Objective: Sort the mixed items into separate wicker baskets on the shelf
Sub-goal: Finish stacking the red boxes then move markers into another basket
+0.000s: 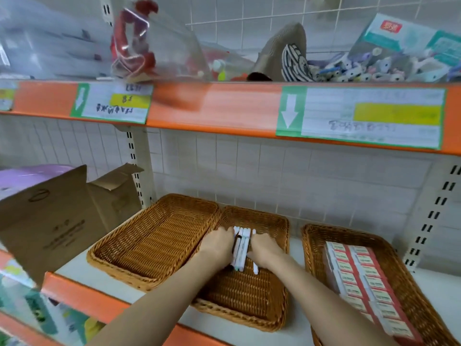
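Note:
Three wicker baskets stand side by side on the white shelf. The left basket [152, 245] holds nothing. In the middle basket [247, 300] lies a bunch of white pens [241, 248]. My left hand [219, 245] presses against the bunch from the left and my right hand [264, 248] from the right, fingers curled around the pens. One pen sticks out below my right hand. The right basket [314, 245] holds rows of small red-and-white boxes [359, 278].
An open cardboard box [57, 221] stands left of the baskets. An orange shelf edge [224, 113] with price labels hangs overhead, with bagged goods and small toys above it. A slotted upright [429, 221] rises at the right.

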Available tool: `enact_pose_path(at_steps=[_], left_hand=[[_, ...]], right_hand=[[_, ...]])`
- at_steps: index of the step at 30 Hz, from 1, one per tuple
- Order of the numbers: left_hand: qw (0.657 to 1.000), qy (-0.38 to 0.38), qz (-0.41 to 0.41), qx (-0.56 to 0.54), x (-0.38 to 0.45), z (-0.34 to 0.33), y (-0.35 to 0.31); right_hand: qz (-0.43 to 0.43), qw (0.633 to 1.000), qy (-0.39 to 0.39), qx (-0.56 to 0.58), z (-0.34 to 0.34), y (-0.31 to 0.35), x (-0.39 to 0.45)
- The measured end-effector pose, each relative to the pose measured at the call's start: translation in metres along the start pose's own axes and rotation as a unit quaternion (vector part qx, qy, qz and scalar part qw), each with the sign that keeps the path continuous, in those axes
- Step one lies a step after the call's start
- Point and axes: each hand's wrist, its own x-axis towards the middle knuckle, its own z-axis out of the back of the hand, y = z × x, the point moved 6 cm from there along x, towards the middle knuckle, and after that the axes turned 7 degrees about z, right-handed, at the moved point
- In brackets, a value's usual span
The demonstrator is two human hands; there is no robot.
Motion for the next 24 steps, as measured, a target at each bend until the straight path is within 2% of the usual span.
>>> enact_pose_path(at_steps=[6, 11, 13, 18, 24], left_hand=[[0.998, -0.009, -0.050, 0.041, -0.008, -0.004, -0.006], [0.994, -0.019, -0.101, 0.035, -0.020, -0.001, -0.014], [0.993, 0.006, -0.119, 0.009, -0.026, -0.003, -0.018], [0.979, 0.121, -0.162, -0.036, -0.037, -0.020, -0.035], [0.975, 0.109, -0.180, -0.069, -0.070, -0.001, -0.068]], right_hand=[[0.027, 0.998, -0.031, 0.038, 0.014, 0.020, -0.041], [0.032, 0.995, -0.026, -0.091, 0.013, 0.023, -0.077], [0.025, 0.992, -0.018, -0.125, 0.011, 0.015, -0.088], [-0.002, 0.997, 0.024, -0.076, 0.009, -0.002, -0.126], [-0.022, 0.999, 0.003, -0.043, 0.016, -0.024, -0.178]])
